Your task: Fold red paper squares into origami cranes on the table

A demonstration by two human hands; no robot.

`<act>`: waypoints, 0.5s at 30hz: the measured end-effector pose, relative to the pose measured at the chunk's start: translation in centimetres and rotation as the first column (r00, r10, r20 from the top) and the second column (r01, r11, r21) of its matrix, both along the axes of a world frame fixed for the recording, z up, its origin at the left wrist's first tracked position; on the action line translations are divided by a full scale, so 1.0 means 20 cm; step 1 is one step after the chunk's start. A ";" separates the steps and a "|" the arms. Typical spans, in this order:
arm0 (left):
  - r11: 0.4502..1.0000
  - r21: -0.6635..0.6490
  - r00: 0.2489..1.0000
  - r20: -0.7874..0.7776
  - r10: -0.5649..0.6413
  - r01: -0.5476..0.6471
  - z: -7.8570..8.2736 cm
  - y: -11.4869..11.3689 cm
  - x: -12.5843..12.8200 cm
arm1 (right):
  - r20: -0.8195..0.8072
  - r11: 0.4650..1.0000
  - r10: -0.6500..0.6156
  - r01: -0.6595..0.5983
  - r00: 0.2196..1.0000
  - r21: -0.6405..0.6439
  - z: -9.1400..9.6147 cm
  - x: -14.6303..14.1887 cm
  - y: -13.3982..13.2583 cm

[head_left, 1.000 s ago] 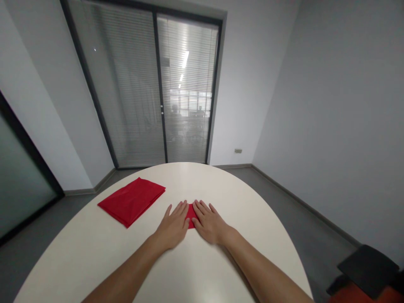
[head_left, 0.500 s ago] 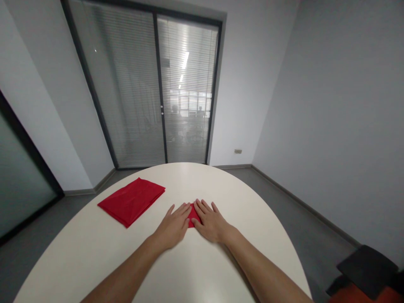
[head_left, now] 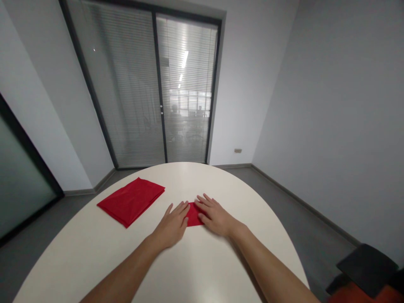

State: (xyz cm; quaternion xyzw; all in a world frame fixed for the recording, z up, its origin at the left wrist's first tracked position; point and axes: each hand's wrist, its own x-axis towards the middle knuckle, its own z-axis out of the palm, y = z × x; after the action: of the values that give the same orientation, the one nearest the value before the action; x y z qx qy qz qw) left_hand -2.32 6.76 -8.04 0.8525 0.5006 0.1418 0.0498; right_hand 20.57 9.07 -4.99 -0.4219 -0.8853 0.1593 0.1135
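A small piece of red folded material (head_left: 194, 215) lies flat on the white round table (head_left: 189, 269); whether it is cloth or paper I cannot tell. My left hand (head_left: 173, 224) rests with stretched fingers over its left side. Over its right side lies my right hand (head_left: 216, 215), palm down, fingers apart. Both hands cover the ends, so only the middle of the red piece shows between them. Farther left on the table is a larger folded red sheet (head_left: 132, 201), touched by neither hand.
The table's curved edge runs around the far side and right. A black and orange chair (head_left: 368, 269) stands at the lower right. Glass doors with blinds (head_left: 189, 92) and a grey wall (head_left: 341, 105) lie beyond the table.
My right hand has slid to the right across the red piece, uncovering more of its middle. The left hand has barely moved. The larger red sheet stays where it was.
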 end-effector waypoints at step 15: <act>0.982 0.170 0.968 0.250 0.033 -0.078 0.03 0.03 -0.02 | 0.037 0.998 0.009 -0.006 0.999 -0.066 -0.01 0.00 -0.01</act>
State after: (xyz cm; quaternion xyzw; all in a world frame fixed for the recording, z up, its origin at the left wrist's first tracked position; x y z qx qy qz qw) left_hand -2.67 7.43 -7.35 0.8150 0.4995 0.2920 0.0310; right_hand 20.64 8.86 -5.24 -0.4249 -0.8831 0.1811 0.0824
